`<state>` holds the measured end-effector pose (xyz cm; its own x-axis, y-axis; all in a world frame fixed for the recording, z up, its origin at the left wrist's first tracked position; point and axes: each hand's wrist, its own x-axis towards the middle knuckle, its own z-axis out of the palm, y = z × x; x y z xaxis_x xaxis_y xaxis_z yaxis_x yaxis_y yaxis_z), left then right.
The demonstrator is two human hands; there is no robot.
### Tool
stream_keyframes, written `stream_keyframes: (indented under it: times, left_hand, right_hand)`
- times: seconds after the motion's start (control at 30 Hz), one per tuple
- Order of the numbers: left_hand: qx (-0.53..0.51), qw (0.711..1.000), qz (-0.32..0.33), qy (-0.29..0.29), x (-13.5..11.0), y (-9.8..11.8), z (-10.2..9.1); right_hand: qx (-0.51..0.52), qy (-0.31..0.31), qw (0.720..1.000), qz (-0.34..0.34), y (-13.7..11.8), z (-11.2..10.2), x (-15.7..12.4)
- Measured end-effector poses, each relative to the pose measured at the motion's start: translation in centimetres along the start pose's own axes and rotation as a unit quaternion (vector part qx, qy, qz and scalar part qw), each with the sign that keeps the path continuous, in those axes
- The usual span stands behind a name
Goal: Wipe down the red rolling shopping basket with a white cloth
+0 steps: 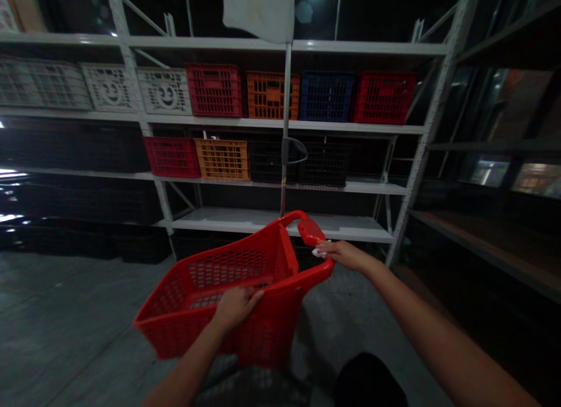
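Observation:
A red plastic shopping cart [272, 296] with perforated basket walls stands in front of me, its handle end to the right. My left hand [236, 308] grips the near rim of the basket, fingers curled over the edge. At the handle, my right hand [346, 255] presses a small crumpled white cloth [321, 250], perhaps a tissue, against the red bar. A pole [287, 103] with a white flag [258, 13] rises behind the handle and carries a dark loop partway up. The cart's lower frame is mostly lost in shadow.
Behind the cart, a white metal rack [263, 220] holds several plastic crates, among them a red crate [214, 90], an orange crate [272, 95] and a blue crate [326, 96]. Another shelf unit [486, 243] stands close on the right. Grey floor [79, 313] extends to the left.

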<state>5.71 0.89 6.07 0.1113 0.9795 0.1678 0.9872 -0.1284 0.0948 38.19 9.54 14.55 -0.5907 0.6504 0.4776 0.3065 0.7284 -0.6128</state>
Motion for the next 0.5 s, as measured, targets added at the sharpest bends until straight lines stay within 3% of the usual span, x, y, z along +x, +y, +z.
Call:
stream_keyframes:
  times: [0.1, 0.23, 0.4, 0.47, 0.5]
  left_hand:
    - [0.002, 1.000, 0.012, -0.004, 0.1, -0.5, 0.0]
    - [0.000, 1.000, 0.030, -0.005, 0.6, -0.9, 0.0]
    - [-0.011, 0.999, 0.034, -0.010, 1.0, -1.1, 0.1]
    - [-0.011, 0.999, 0.037, -0.012, 1.0, -1.4, 0.1]
    - [-0.011, 0.999, 0.041, -0.013, 1.0, -1.7, 0.2]
  right_hand:
    - [-0.012, 0.009, 1.000, 0.022, 0.7, 0.2, 1.5]
    - [0.030, 0.179, 0.982, 0.053, 2.3, 2.4, 1.2]
    - [0.107, 0.436, 0.886, 0.117, 1.4, 9.2, -2.6]
    - [0.092, 0.479, 0.863, 0.130, 0.2, 12.2, -4.1]
    - [0.079, 0.476, 0.867, 0.125, -0.4, 13.5, -4.8]
